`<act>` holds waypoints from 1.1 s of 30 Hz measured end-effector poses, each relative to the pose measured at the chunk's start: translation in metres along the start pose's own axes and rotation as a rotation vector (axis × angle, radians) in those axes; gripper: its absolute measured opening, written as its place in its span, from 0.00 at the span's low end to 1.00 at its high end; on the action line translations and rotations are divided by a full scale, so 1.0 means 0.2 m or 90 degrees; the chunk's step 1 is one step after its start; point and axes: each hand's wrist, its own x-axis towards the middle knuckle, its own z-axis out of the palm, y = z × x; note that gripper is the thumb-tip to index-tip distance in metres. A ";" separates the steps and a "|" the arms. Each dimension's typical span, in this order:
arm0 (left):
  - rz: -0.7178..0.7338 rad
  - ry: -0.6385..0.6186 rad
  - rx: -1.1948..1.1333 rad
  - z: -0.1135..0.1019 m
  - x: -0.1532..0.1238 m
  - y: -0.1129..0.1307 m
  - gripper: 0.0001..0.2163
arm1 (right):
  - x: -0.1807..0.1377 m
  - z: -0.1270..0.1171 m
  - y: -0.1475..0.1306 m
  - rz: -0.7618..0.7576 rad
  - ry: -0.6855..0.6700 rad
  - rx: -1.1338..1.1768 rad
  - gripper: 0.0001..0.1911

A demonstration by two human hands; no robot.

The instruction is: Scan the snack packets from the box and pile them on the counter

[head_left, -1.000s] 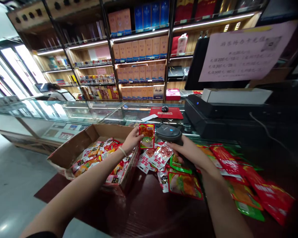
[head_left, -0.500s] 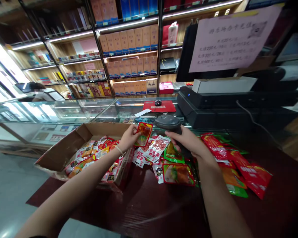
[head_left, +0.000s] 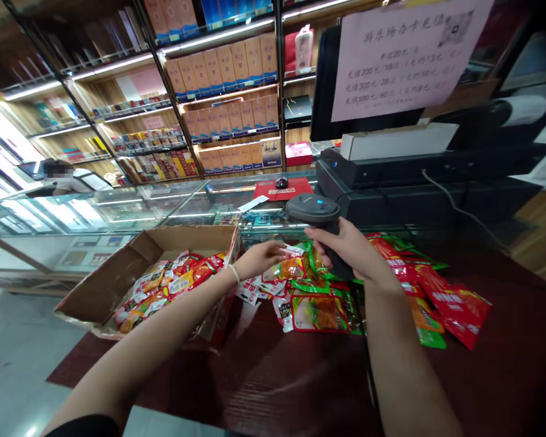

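My right hand [head_left: 346, 249] is wrapped round the handle of a black barcode scanner [head_left: 313, 209], its head above the snack packets and a blue light showing on top. My left hand [head_left: 261, 259] is stretched out over the pile, fingers extended and apparently empty. Just under its fingers lies a red-edged snack packet [head_left: 291, 269]. Nearer me is another red-rimmed packet [head_left: 321, 312], with white and green packets around it. To the left, an open cardboard box [head_left: 95, 279] holds many red, white and orange packets [head_left: 182, 282].
Large red packets [head_left: 455, 309] lie right of my right forearm. Behind stand a monitor with a pink paper sign [head_left: 404, 60], a white box [head_left: 398, 141] and a dark till unit [head_left: 368, 194]. A mouse [head_left: 281, 182] rests on the glass counter. Another person is at the far left.
My left hand has let go of the red-edged packet, which now lies on the pile, and moved slightly right and down. The scanner's blue light now shows.
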 end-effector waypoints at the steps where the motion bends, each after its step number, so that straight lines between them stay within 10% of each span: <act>1: -0.006 0.046 -0.016 -0.04 0.00 0.01 0.14 | 0.00 0.01 -0.01 0.006 0.003 0.008 0.21; 8: -0.021 0.237 -0.024 -0.45 -0.14 0.08 0.12 | -0.01 0.15 -0.03 0.061 -0.044 0.037 0.21; 15: -0.212 0.253 0.201 -0.73 -0.50 -0.22 0.10 | 0.04 0.41 0.07 0.065 -0.170 -0.023 0.21; 22: -0.328 0.067 0.459 -0.75 -0.60 -0.43 0.12 | 0.05 0.60 0.16 0.155 -0.220 -0.031 0.19; 29: -0.359 -0.057 0.563 -0.74 -0.66 -0.54 0.36 | 0.07 0.62 0.19 0.188 -0.218 -0.041 0.20; 33: -0.368 -0.085 0.580 -0.73 -0.65 -0.50 0.23 | 0.07 0.64 0.19 0.178 -0.219 -0.051 0.20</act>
